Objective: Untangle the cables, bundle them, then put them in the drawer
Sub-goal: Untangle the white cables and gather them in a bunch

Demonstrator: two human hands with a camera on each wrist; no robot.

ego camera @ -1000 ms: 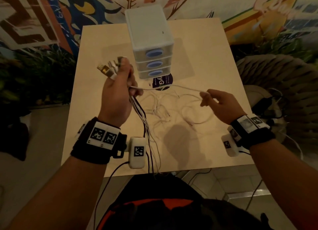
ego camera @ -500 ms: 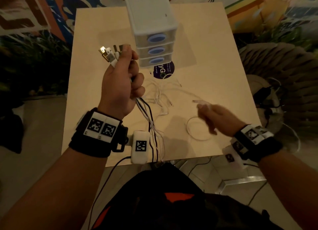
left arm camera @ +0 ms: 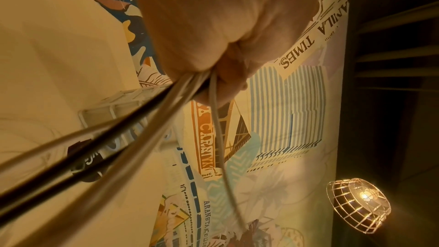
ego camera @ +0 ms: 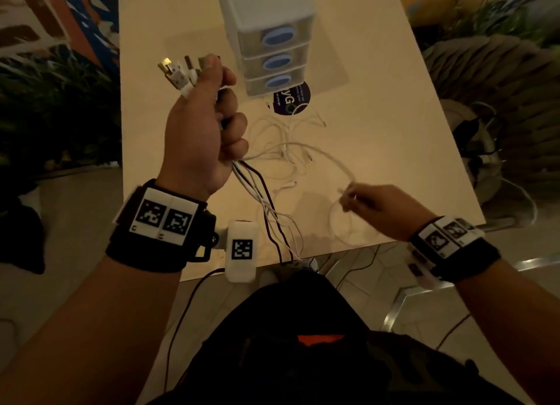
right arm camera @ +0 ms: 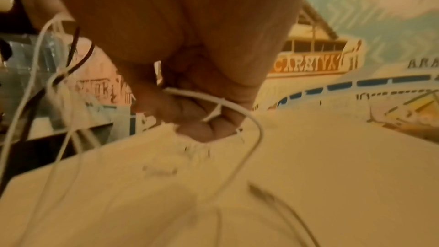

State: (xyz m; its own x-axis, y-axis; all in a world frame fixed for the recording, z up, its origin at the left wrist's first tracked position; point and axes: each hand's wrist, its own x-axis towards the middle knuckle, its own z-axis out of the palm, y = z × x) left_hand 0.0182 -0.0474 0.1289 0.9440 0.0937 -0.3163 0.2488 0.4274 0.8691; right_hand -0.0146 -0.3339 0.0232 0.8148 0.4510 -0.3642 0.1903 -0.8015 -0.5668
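My left hand [ego camera: 209, 123] is raised over the table's left side, its fist gripping a bunch of white and black cables [ego camera: 260, 192] whose USB plugs [ego camera: 178, 71] stick out above the thumb. The same strands leave the fist [left arm camera: 209, 74] as white and black cables [left arm camera: 147, 115]. Loose white cable ends [ego camera: 288, 150] lie tangled on the table. My right hand [ego camera: 372, 204], low near the front right, pinches one white cable [ego camera: 330, 159] that arcs back to the left fist; its curled fingers [right arm camera: 197, 117] hold the white cable [right arm camera: 237, 108]. The drawer unit [ego camera: 269, 38] stands at the back, all drawers closed.
The beige table [ego camera: 378, 101] carries a dark round sticker [ego camera: 292, 100] in front of the drawers. A woven chair [ego camera: 500, 80] with cables on it stands to the right. Black wires hang off the front edge [ego camera: 281, 253]. Dark plants line the left.
My right hand let the cable slide and dropped from mid-table toward the front right edge, still pinching a white strand. My left fist kept its hold with plugs up.
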